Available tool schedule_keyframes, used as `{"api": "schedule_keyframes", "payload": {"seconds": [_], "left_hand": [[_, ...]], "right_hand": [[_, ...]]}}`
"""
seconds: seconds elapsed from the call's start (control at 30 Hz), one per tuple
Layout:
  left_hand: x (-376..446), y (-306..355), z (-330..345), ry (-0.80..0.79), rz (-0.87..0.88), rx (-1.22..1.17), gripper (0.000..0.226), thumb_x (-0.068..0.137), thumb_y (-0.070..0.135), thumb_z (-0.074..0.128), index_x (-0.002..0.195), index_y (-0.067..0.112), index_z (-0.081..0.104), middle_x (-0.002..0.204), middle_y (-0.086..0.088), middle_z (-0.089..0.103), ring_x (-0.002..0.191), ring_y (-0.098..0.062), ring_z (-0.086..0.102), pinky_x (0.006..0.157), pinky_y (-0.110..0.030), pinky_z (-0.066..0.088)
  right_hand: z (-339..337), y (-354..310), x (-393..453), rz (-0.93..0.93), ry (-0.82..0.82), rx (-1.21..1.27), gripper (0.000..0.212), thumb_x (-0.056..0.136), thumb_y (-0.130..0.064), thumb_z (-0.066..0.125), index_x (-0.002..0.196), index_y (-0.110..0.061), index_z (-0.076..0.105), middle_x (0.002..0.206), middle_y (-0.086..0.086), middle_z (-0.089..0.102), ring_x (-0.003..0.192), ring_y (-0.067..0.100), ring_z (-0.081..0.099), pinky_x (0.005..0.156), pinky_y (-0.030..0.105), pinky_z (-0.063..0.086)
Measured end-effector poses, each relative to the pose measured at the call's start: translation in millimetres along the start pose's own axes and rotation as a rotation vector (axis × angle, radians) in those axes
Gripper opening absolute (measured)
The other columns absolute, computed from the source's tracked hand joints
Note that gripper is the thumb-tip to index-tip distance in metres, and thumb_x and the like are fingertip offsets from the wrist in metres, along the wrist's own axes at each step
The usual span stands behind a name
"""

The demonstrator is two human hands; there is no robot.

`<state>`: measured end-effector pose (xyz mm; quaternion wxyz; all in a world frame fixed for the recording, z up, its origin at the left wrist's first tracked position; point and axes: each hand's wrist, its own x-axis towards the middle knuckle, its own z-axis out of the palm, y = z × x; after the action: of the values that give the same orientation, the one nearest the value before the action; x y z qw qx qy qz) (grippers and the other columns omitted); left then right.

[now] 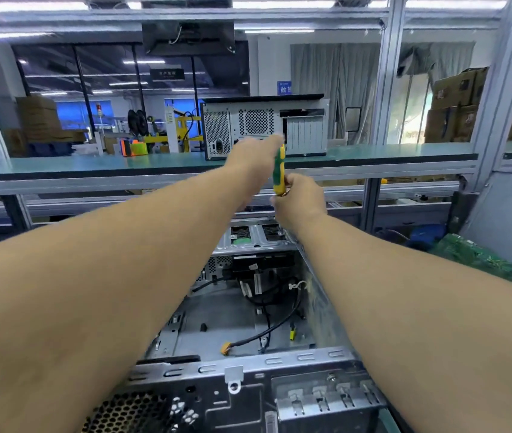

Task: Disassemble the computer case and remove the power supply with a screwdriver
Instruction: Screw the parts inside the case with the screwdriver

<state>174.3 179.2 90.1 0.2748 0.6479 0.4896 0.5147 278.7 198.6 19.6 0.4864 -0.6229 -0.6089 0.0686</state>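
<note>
1. Right hand (pixel 300 198) grips the green-yellow screwdriver (pixel 278 170) by its lower end; left hand (pixel 253 157) is blurred at its top, grip unclear.
2. Opened computer case (pixel 248 367) lies below; power supply not clearly visible.
3. Step: readying the tool. Next: find the PSU screws.

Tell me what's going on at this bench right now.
A person has both arms stretched out over an opened computer case lying on the bench. The right hand grips a green and yellow screwdriver, and the blurred left hand touches its upper end. Loose cables lie inside the case. A second case stands on the shelf beyond.
</note>
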Motion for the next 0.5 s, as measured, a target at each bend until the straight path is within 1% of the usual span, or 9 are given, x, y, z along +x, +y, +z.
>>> {"api": "schedule_keyframes", "payload": {"seconds": [0.03, 0.07, 0.13, 0.2, 0.27, 0.3, 0.4, 0.47, 0.5], "left_hand": [[2.7, 4.9, 7.5, 0.007, 0.06, 0.074, 0.036, 0.102, 0.047, 0.047, 0.081, 0.019, 0.053, 0.079, -0.003, 0.051, 0.064, -0.017, 0.045, 0.064, -0.032, 0.042], [6.7, 5.9, 13.5, 0.028, 0.094, 0.107, 0.036, 0.102, 0.047, 0.049, 0.08, 0.019, 0.052, 0.076, -0.002, 0.051, 0.066, -0.018, 0.046, 0.066, -0.034, 0.043], [15.0, -0.4, 20.6, 0.095, 0.136, 0.102, 0.034, 0.103, 0.035, 0.053, 0.074, 0.017, 0.05, 0.068, 0.0, 0.047, 0.063, -0.019, 0.043, 0.064, -0.034, 0.043], [20.7, -8.2, 21.3, 0.159, 0.158, 0.089, 0.034, 0.101, 0.031, 0.059, 0.071, 0.016, 0.056, 0.064, 0.002, 0.049, 0.061, -0.017, 0.045, 0.059, -0.032, 0.043], [24.0, -11.5, 19.9, 0.209, 0.165, 0.085, 0.031, 0.095, 0.039, 0.068, 0.079, 0.013, 0.067, 0.067, 0.003, 0.058, 0.062, -0.014, 0.053, 0.057, -0.029, 0.048], [24.1, -11.9, 19.6, 0.238, 0.161, 0.089, 0.031, 0.092, 0.043, 0.072, 0.082, 0.013, 0.068, 0.069, 0.004, 0.059, 0.062, -0.012, 0.055, 0.056, -0.028, 0.047], [22.7, -12.3, 21.9, 0.306, 0.143, 0.07, 0.039, 0.087, 0.048, 0.077, 0.094, 0.014, 0.058, 0.08, 0.003, 0.055, 0.072, -0.015, 0.055, 0.064, -0.032, 0.05], [21.8, -14.2, 24.0, 0.298, 0.143, 0.056, 0.045, 0.088, 0.052, 0.075, 0.102, 0.013, 0.055, 0.087, 0.003, 0.054, 0.078, -0.016, 0.054, 0.068, -0.034, 0.049], [21.3, -15.6, 24.2, 0.27, 0.156, 0.044, 0.044, 0.09, 0.053, 0.071, 0.101, 0.014, 0.053, 0.086, 0.003, 0.053, 0.077, -0.016, 0.052, 0.069, -0.035, 0.048]], "right_hand": [[0.4, 0.8, -0.6, -0.01, 0.0, -0.004, 0.014, 0.088, -0.013, 0.068, 0.093, -0.026, 0.065, 0.086, -0.004, 0.069, 0.086, 0.026, 0.064, 0.073, 0.033, 0.053], [0.8, 1.8, -0.7, -0.018, 0.0, -0.005, 0.014, 0.088, -0.012, 0.067, 0.094, -0.025, 0.066, 0.086, -0.003, 0.069, 0.086, 0.027, 0.064, 0.074, 0.034, 0.054], [2.0, 4.6, 0.6, -0.03, 0.004, 0.008, 0.015, 0.088, -0.011, 0.065, 0.096, -0.024, 0.068, 0.088, -0.002, 0.069, 0.086, 0.027, 0.065, 0.074, 0.036, 0.057], [3.1, 6.7, 1.5, -0.041, -0.001, 0.02, 0.017, 0.087, -0.011, 0.063, 0.096, -0.025, 0.068, 0.087, -0.002, 0.069, 0.085, 0.027, 0.064, 0.071, 0.036, 0.056], [4.5, 6.8, 3.4, -0.062, -0.02, 0.015, 0.018, 0.087, -0.01, 0.059, 0.092, -0.027, 0.065, 0.085, -0.003, 0.067, 0.083, 0.027, 0.061, 0.066, 0.033, 0.049], [5.5, 6.3, 4.1, -0.07, -0.031, 0.01, 0.019, 0.088, -0.01, 0.059, 0.091, -0.029, 0.064, 0.084, -0.004, 0.066, 0.083, 0.027, 0.06, 0.065, 0.031, 0.047], [7.2, 5.0, 4.9, -0.059, -0.045, 0.01, 0.021, 0.088, -0.011, 0.06, 0.096, -0.03, 0.064, 0.081, -0.007, 0.063, 0.083, 0.026, 0.06, 0.068, 0.032, 0.046], [7.2, 6.0, 5.2, -0.042, -0.033, 0.018, 0.017, 0.088, -0.011, 0.062, 0.091, -0.028, 0.064, 0.079, -0.008, 0.063, 0.081, 0.026, 0.061, 0.067, 0.032, 0.047], [7.0, 6.3, 4.8, -0.036, -0.027, 0.026, 0.015, 0.087, -0.01, 0.062, 0.089, -0.025, 0.066, 0.078, -0.007, 0.064, 0.079, 0.025, 0.061, 0.064, 0.03, 0.047]]}}
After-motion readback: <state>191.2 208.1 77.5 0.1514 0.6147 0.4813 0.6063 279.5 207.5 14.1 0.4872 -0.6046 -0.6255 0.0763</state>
